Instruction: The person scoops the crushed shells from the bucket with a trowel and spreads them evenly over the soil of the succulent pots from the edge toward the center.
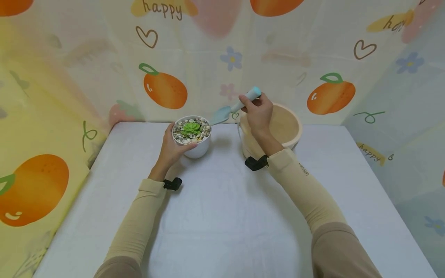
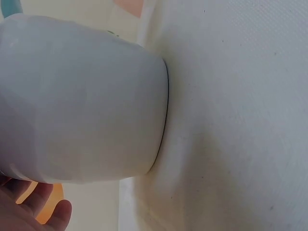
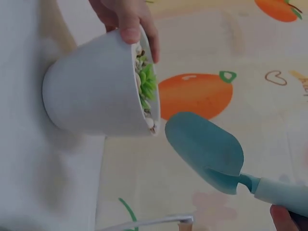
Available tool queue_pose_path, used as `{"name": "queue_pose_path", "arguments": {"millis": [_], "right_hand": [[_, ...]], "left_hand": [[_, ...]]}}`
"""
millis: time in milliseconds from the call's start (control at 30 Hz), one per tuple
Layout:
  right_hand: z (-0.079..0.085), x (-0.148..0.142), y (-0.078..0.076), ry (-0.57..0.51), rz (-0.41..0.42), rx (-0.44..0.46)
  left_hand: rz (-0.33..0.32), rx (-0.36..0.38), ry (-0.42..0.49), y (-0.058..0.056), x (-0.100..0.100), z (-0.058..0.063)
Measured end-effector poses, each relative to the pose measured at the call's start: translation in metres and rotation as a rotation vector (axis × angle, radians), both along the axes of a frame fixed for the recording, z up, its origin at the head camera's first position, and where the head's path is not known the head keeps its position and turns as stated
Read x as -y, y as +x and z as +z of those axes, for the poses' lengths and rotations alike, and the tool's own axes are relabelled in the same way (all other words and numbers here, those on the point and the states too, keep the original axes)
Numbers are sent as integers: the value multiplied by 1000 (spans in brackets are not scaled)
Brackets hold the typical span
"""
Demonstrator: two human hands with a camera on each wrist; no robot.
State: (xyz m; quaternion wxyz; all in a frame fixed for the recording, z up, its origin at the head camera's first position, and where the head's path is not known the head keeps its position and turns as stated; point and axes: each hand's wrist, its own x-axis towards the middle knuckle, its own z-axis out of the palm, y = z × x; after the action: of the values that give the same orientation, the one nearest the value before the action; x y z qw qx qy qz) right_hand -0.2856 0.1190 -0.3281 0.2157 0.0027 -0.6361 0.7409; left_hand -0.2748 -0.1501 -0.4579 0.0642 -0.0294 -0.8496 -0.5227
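My left hand (image 1: 170, 148) grips a white flowerpot (image 1: 197, 150) near its rim, thumb across the near side. In the pot, a green succulent (image 1: 191, 128) sits among small pebbles (image 1: 180, 136). With my right hand (image 1: 259, 114) I hold a small garden trowel (image 1: 222, 115) by its pale handle. Its blue-green blade points left and down, the tip close beside the pot's right rim. In the right wrist view the trowel blade (image 3: 204, 149) looks bare. The left wrist view is filled mostly by the pot's wall (image 2: 86, 106), its base on the tabletop.
A cream bucket (image 1: 298, 135) with a handle stands behind and under my right hand, at the table's back. White cloth covers the table (image 1: 215, 216). Printed curtains (image 1: 208, 50) with oranges rise behind and on both sides.
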Motion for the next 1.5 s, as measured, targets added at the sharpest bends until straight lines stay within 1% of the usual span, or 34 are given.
{"name": "queue_pose_path", "arguments": {"millis": [100, 233, 433, 667, 933, 1133, 1233, 1400, 1500], "right_hand": [[2, -6, 2, 9, -9, 1], [5, -13, 3, -11, -2, -15], [11, -21, 1, -64, 23, -28], [17, -33, 4, -123, 25, -27], [26, -58, 7, -139, -6, -33], [28, -78, 9, -163, 27, -20], [30, -86, 11, -162, 42, -8], [37, -101, 14, -124, 50, 15], [39, -108, 14, -107, 75, 39]], "left_hand": [[2, 2, -2, 0, 0, 0], [5, 1, -7, 0, 1, 1], [11, 20, -13, 1, 0, 2], [5, 25, -22, 4, 2, 2], [13, 42, -34, 1, 2, 4], [20, 80, -34, 3, 2, 2], [16, 81, -26, 3, 2, 2], [9, 77, -21, 3, 1, 3], [14, 77, -25, 2, 2, 4]]}}
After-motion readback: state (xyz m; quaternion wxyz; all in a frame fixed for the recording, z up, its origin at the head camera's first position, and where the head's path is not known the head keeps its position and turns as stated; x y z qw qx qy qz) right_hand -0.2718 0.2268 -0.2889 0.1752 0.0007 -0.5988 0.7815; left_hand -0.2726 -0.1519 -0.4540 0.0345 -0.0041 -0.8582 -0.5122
